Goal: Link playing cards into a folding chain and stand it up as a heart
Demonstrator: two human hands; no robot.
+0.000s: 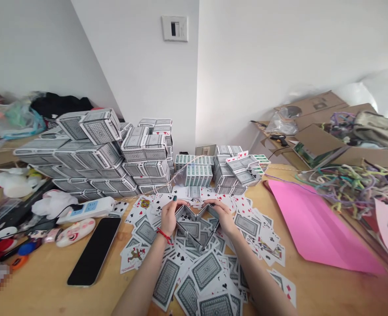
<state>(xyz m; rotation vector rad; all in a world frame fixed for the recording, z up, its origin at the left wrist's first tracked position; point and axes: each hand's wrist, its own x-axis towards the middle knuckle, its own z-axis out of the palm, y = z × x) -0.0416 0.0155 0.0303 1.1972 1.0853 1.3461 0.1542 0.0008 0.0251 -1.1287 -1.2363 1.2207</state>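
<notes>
My left hand (pixel 169 215) and my right hand (pixel 225 216) are closed around opposite sides of a heart-shaped frame of folded playing cards (pixel 191 240). Its two rounded-off lobes point away from me, and its tip points toward me. Through its open middle, loose cards show below. Scattered playing cards (pixel 205 271) lie under and around both hands, some face up, others with the grey-green patterned back up. A red string bracelet (pixel 164 236) circles my left wrist. The fingertips on the far sides of the frame are partly hidden.
Stacked blocks of folded cards (pixel 91 156) rise at the back left. Green-striped card boxes (pixel 198 174) and another folded-card stack (pixel 228 171) stand behind my hands. A phone (pixel 94 252) and power strip (pixel 86 210) lie left; pink paper (pixel 315 228) and tangled yarn (pixel 348 186) lie right.
</notes>
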